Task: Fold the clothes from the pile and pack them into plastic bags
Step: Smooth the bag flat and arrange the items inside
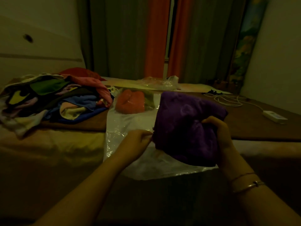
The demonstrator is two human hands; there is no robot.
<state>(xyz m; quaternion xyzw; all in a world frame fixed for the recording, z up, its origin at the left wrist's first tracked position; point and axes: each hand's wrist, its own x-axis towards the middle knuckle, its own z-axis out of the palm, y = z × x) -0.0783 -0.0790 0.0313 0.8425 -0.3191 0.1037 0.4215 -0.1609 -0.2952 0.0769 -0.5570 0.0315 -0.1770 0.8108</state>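
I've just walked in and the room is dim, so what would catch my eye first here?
Probably the folded purple garment, held up near the middle by the right hand while the left hand pinches its edge above a clear plastic bag. Next, the colourful pile of clothes at left, and the orange curtains behind.

Open bed [53,144] surface runs along the near edge on the left, with bare cover from the clear plastic bag [128,126] out to the left edge. Further back on that side the clothes pile [53,98] fills the far-left corner and blocks any reach there. The middle is taken — the bag lies flat, an orange garment [130,101] at its far end, a folded purple garment [187,128] over its right half. Towards the right edge a white cable [228,99] and adapter [274,117] clutter the brown strip [260,129]; crumpled plastic [156,83] sits at the far edge.
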